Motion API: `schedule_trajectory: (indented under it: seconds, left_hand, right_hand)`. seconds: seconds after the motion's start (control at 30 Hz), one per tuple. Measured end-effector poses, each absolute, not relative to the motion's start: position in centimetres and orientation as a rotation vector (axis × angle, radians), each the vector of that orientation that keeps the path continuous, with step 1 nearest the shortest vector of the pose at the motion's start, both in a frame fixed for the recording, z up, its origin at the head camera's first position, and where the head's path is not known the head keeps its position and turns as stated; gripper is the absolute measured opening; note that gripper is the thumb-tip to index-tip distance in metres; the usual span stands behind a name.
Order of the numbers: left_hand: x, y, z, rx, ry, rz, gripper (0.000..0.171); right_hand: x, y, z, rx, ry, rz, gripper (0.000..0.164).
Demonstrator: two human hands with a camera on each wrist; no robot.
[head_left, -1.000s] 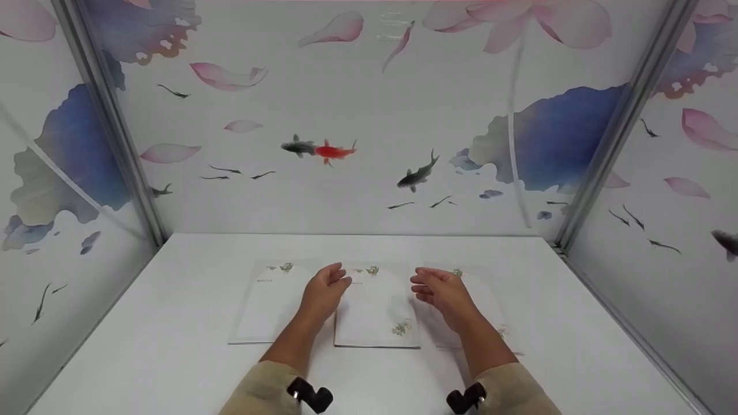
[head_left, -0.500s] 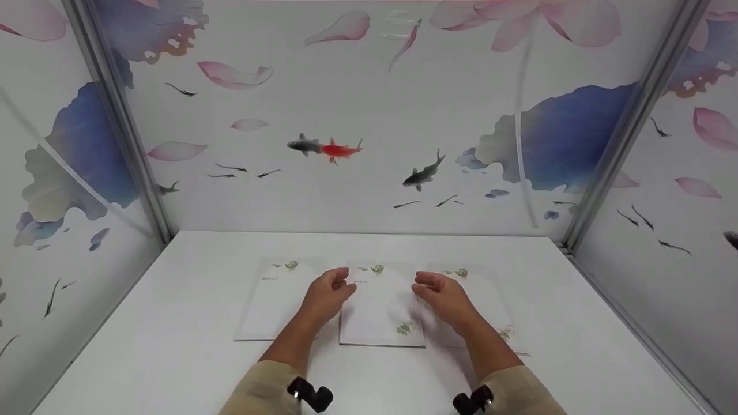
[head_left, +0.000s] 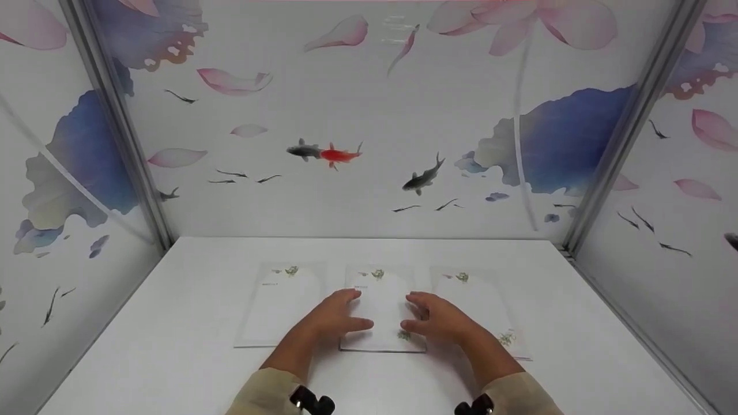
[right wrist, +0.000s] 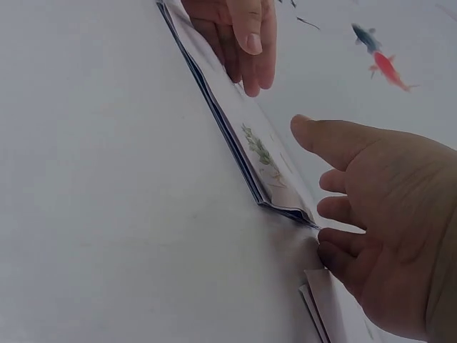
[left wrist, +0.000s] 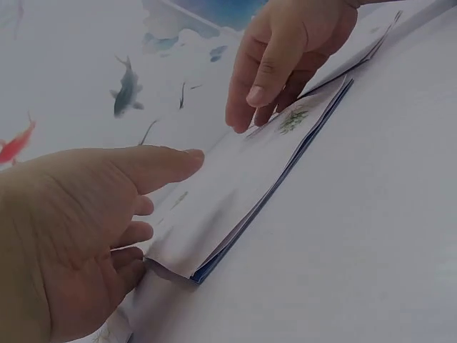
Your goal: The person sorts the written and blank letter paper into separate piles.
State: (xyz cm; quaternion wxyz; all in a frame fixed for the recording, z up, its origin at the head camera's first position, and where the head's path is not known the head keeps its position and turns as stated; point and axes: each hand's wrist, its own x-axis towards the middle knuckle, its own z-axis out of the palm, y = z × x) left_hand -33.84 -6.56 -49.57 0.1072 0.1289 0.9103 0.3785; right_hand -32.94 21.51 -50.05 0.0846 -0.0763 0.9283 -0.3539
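Observation:
Three thin stacks of white letter paper with small green plant prints lie side by side on the table. Over the middle stack (head_left: 381,308), my left hand (head_left: 334,316) stands at the left edge and my right hand (head_left: 444,318) at the right edge. Both thumbs point inward above the top sheet, apart from each other. In the left wrist view the left fingertips (left wrist: 136,264) are at the stack's side, seemingly touching it. The right wrist view has the right fingertips (right wrist: 332,239) close by the opposite corner. Neither hand pinches the paper. Dark blue layers show along the stack's near edge.
The left paper stack (head_left: 274,314) and the right paper stack (head_left: 481,305) flank the middle one, with narrow gaps. A white table (head_left: 190,300) bears them all. Printed panels (head_left: 369,104) with fish and petals enclose the back and sides, joined by metal posts (head_left: 124,132).
Both hands have come down and nearer the front, to the sides of the middle stack. Their thumbs have spread away from the fingers and now reach inward over the paper. The stacks have not moved.

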Motion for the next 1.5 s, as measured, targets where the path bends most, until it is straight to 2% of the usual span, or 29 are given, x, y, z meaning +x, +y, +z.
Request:
schedule_trajectory:
  seconds: [0.13,0.37,0.67,0.93,1.27,1.5]
  left_hand:
    - [-33.47,-6.27,-49.52,0.47,2.72,0.924,0.092]
    - [-33.15,-5.63,-49.66,0.471,2.766,0.757,0.095]
    - [-33.14,-6.18,-49.47,0.561,2.767,0.714,0.084]
    - [-33.37,-6.39,-49.45,0.587,2.778,0.722,0.081]
    - [-33.54,-6.49,-49.71,0.595,2.839,0.737,0.074]
    - [-33.52,-6.45,-49.72,0.609,2.941,0.67,0.071]
  right_hand:
    - [-32.81,21.6,-50.22,-0.264,2.76,-0.96,0.085]
    - [-32.79,21.79,-50.44,-0.292,2.764,-0.909,0.082]
    - [-32.81,21.88,-50.26,-0.354,2.759,-0.893,0.08]
    - [-32.94,21.81,-50.16,-0.363,2.758,-0.881,0.079]
    - [-32.82,21.34,-50.32,-0.285,2.804,-0.961,0.062]
    - [-32.75,21.11,-50.07,-0.273,2.856,-0.951,0.056]
